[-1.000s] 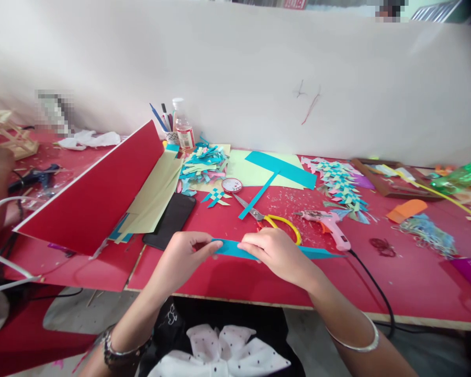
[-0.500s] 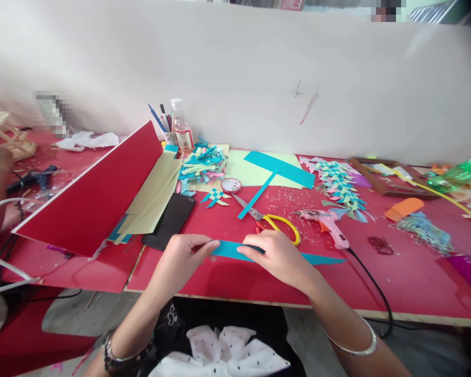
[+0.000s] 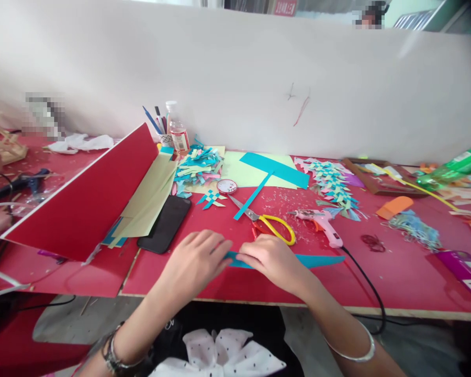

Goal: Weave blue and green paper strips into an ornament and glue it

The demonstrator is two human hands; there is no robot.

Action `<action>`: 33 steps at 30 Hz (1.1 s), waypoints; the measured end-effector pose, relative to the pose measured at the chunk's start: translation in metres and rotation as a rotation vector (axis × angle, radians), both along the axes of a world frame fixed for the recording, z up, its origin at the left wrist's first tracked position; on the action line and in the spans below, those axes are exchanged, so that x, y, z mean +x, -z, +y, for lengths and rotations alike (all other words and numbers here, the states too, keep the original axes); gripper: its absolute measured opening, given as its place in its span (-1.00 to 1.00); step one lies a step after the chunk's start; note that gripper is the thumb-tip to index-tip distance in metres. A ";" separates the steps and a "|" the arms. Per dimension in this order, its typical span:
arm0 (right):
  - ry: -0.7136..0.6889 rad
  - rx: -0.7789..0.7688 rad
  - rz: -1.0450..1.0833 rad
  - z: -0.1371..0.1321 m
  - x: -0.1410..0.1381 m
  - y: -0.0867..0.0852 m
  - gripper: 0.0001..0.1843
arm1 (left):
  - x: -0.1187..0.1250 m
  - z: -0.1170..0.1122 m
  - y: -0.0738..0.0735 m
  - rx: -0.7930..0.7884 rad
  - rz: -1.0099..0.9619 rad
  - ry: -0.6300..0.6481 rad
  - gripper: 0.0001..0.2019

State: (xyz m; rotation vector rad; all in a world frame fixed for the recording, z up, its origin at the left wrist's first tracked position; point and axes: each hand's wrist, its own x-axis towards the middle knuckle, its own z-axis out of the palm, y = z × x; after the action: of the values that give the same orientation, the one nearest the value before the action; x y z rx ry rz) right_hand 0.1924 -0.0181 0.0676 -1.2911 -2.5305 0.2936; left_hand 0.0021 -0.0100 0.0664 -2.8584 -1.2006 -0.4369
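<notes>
A blue paper strip [image 3: 322, 261] lies near the table's front edge, its pointed end to the right. My right hand [image 3: 275, 262] grips it by the middle, fingers closed with the thumb side hidden. My left hand [image 3: 196, 262] is at the strip's left end, fingers bent over the paper and covering that end. Just beyond my hands lie yellow-handled scissors [image 3: 277, 229]. A narrow blue strip [image 3: 255, 195] crosses their blades and reaches a wider blue paper piece [image 3: 275, 168]. To the right rests a pink glue gun [image 3: 325, 225].
A red board [image 3: 90, 193] leans at the left, with a black phone [image 3: 165, 225] near it. Behind are a paper-strip pile [image 3: 200, 166], a bottle [image 3: 178, 131] and a woven paper piece [image 3: 332, 183]. The glue gun's cord [image 3: 367, 277] runs over the front edge.
My left hand has shifted from a pinch at the strip's end to lying over it, fingers bent. My right hand stays on the strip. The view has shifted slightly.
</notes>
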 end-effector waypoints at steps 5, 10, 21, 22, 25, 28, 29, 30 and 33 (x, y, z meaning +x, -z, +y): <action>0.069 -0.061 0.070 -0.003 0.007 0.007 -0.72 | 0.007 -0.001 0.020 -0.074 0.098 0.077 -0.74; 0.477 0.069 0.039 0.007 0.054 0.049 -0.77 | -0.009 -0.001 0.040 -0.265 0.175 0.015 -0.78; 0.143 -0.040 0.181 -0.029 0.016 0.037 -0.63 | -0.029 -0.001 0.027 -0.491 0.048 0.022 -0.79; 0.122 -0.059 0.162 -0.031 0.013 0.039 -0.65 | -0.029 0.002 0.029 -0.463 0.060 0.052 -0.78; 0.116 -0.064 0.132 -0.032 0.008 0.057 -0.81 | -0.029 0.009 0.036 -0.417 0.124 0.109 -0.76; 0.138 0.043 0.142 -0.034 0.006 0.077 -0.86 | -0.027 0.010 0.043 -0.380 0.162 0.089 -0.77; 0.140 0.092 0.141 -0.035 0.006 0.081 -0.86 | -0.026 0.010 0.045 -0.358 0.159 0.076 -0.79; 0.140 0.133 0.135 -0.035 0.006 0.082 -0.86 | -0.025 0.008 0.047 -0.337 0.154 0.065 -0.81; 0.222 0.226 0.098 -0.032 0.015 0.078 -0.84 | -0.022 0.005 0.052 -0.324 0.153 0.061 -0.84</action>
State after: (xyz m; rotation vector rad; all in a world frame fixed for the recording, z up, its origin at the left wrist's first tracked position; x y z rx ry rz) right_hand 0.2077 -0.0498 -0.0109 -1.4119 -2.2385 0.0209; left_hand -0.0199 -0.0050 0.0148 -3.1311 -1.2625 -0.0202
